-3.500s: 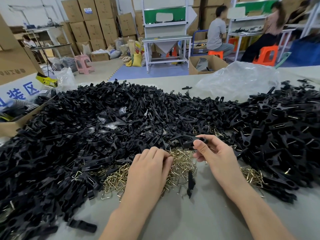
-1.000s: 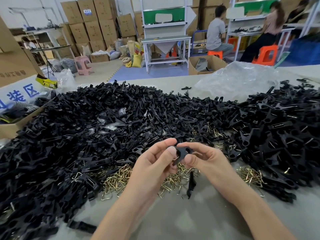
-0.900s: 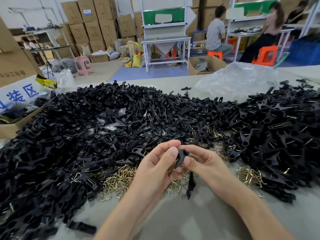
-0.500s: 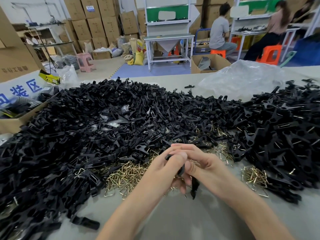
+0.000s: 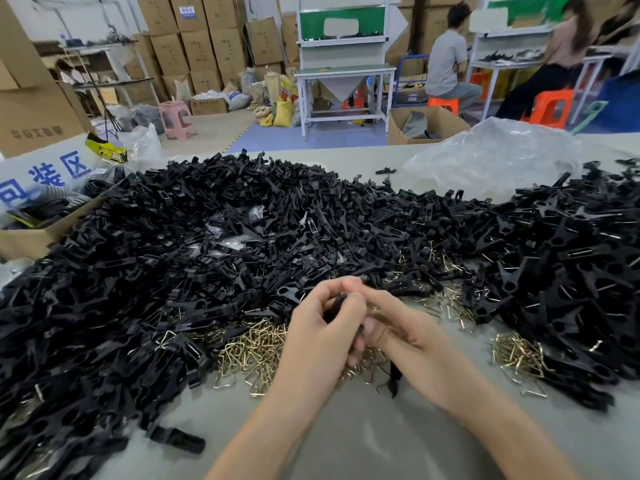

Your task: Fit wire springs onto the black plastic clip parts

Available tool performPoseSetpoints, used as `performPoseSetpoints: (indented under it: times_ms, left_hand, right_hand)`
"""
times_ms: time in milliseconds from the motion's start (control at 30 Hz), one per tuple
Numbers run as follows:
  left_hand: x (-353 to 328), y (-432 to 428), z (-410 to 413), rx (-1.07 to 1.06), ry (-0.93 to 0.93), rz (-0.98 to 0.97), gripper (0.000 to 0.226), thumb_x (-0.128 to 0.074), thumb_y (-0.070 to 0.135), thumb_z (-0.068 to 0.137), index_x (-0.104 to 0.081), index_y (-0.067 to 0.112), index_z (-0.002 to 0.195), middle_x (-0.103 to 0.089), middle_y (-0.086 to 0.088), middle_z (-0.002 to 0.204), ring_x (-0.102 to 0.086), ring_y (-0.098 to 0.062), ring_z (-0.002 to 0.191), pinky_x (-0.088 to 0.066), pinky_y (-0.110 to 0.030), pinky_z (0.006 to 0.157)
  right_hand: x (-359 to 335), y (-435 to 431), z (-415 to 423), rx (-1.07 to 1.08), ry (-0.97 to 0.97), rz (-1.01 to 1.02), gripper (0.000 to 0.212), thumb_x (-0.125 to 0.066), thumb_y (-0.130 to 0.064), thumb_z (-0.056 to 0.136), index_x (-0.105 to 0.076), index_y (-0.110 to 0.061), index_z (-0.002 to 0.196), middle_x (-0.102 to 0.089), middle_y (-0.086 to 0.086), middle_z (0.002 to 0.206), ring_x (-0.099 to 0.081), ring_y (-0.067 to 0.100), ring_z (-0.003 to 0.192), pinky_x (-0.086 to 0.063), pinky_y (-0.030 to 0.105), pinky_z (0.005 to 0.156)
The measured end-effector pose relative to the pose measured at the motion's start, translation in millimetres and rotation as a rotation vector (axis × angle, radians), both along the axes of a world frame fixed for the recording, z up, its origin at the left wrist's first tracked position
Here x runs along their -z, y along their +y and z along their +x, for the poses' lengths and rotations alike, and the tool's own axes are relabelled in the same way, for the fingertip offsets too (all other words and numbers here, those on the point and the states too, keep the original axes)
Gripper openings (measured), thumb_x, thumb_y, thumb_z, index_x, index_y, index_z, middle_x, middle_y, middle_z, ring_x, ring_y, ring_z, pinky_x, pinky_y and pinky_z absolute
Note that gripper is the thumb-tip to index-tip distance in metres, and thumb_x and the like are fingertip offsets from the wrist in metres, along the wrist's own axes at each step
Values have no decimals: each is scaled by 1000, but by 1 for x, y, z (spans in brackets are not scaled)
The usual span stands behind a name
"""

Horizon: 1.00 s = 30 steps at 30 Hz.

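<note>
Left hand (image 5: pixel 322 327): fingers curl round a black clip (image 5: pixel 334 304), held up just above the table (image 5: pixel 346 445)
Right hand (image 5: pixel 412 337): fingertips pinch the same clip from the other side, and the two hands touch
Spring: the fingers hide it, so I cannot tell if it is on the clip yet
Do it well: I think one hand should hold the clip tight while the other pushes the spring in straight, so it does not slip away
Spring heap (image 5: pixel 256 348): gold, just under the hands
Clip pile (image 5: pixel 207 254): close on the left, far side and right
Room: the bare table near the body is the open space, so small moves are best
</note>
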<state>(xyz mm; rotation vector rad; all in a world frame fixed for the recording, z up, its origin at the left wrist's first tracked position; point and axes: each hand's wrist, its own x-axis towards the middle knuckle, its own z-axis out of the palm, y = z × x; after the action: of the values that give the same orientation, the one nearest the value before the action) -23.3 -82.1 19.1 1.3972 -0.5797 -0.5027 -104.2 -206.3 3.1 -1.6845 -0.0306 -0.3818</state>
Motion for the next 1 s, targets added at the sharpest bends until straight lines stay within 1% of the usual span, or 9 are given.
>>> performPoseSetpoints:
  times_ms: [133, 267, 433, 500, 533, 667, 733, 867, 1000]
  left_hand:
    - [-1, 2, 5, -129, 37, -23, 20, -58, 35, 85, -68, 34, 102, -59, 2, 62, -48, -16, 49, -40, -24, 43]
    - [0, 0, 2, -144, 37, -60, 17, -57, 35, 88, -71, 34, 96, -63, 3, 67, -51, -17, 48, -43, -25, 45]
    - [-2, -2, 2, -152, 101, -145, 22, -53, 17, 103, -73, 26, 100, -66, 1, 78, -58, -15, 54, -48, -25, 48]
    - [-3, -3, 1, -105, 142, -176, 15, -59, 23, 99, -69, 18, 109, -68, -1, 80, -61, -16, 58, -50, -26, 50]
    - [-3, -4, 0, -85, 145, -175, 23, -62, 30, 94, -67, 17, 112, -70, -1, 81, -62, -16, 60, -51, -27, 52]
    - [2, -2, -5, 18, 19, -62, 39, -66, 53, 78, -68, 34, 112, -73, 6, 84, -69, -10, 73, -54, -23, 60]
    - [2, -1, -5, 71, 8, -37, 43, -65, 59, 78, -67, 36, 114, -70, 6, 79, -65, -11, 65, -53, -24, 55]
    - [2, -1, -4, 178, 44, -34, 57, -63, 64, 80, -62, 29, 125, -72, -3, 90, -62, -17, 64, -53, -28, 53]
    - [3, 1, -5, 105, -48, -35, 38, -48, 60, 93, -62, 39, 122, -71, -2, 102, -67, -17, 78, -55, -28, 62]
  right_hand:
    - [-6, -10, -4, 129, -10, 121, 48, -54, -34, 95, -51, -34, 143, -70, -9, 126, -72, 21, 103, -58, 30, 89]
    - [-9, -13, -5, 155, -5, 170, 43, -52, -40, 95, -60, -29, 137, -73, -2, 123, -73, 22, 103, -58, 31, 89]
    - [-9, -13, -5, 163, 14, 136, 40, -52, -40, 95, -64, -28, 131, -75, -3, 117, -73, 20, 99, -57, 32, 91]
    - [-9, -13, -4, 144, 29, 117, 38, -55, -37, 94, -65, -29, 129, -75, -4, 116, -72, 18, 100, -57, 30, 89]
    - [-9, -11, -4, 118, 34, 103, 37, -59, -36, 92, -66, -31, 128, -75, -4, 115, -71, 15, 100, -57, 28, 88]
    - [-5, -4, -2, -24, 38, 39, 39, -73, -30, 85, -69, -35, 124, -66, -1, 121, -68, 16, 98, -55, 28, 81]
    - [-3, -3, 0, -38, 14, 47, 32, -76, -24, 84, -74, -27, 116, -61, 0, 121, -66, 30, 87, -54, 28, 73]
    - [-4, -6, 0, -35, 8, 120, 28, -82, -22, 78, -77, -22, 106, -60, -1, 122, -66, 26, 70, -57, 31, 65]
    - [-13, -22, -1, 287, -99, 121, 28, -79, -43, 74, -76, -36, 101, -76, -3, 104, -70, 10, 78, -56, 26, 70]
